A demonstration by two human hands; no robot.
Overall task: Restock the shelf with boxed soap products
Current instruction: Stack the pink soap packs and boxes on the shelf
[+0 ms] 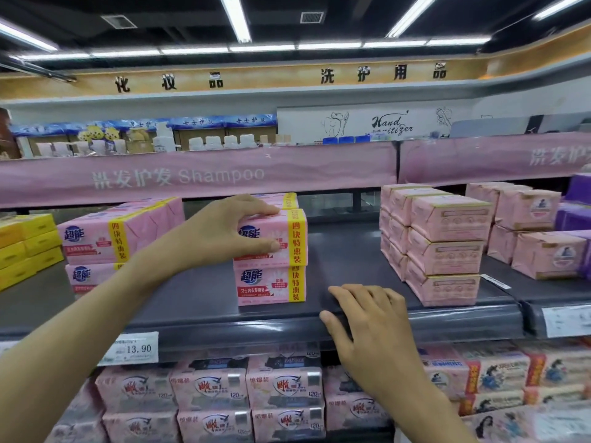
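Observation:
My left hand (224,231) grips a pink soap pack (289,238) with a yellow band, fingers over its top edge and thumb on its front face. That pack sits on top of an identical pack (271,286) on the dark grey shelf (198,302). My right hand (367,318) rests flat on the shelf's front edge with fingers spread, holding nothing. Two more of the same pink packs (96,241) are stacked to the left, partly hidden by my left arm.
Yellow boxes (25,244) lie at the far left of the shelf. A three-high stack of plain pink packs (444,251) stands to the right, with more pink and purple packs beyond. A 13.90 price tag (131,348) hangs on the shelf lip. Pink soap packs fill the shelf below.

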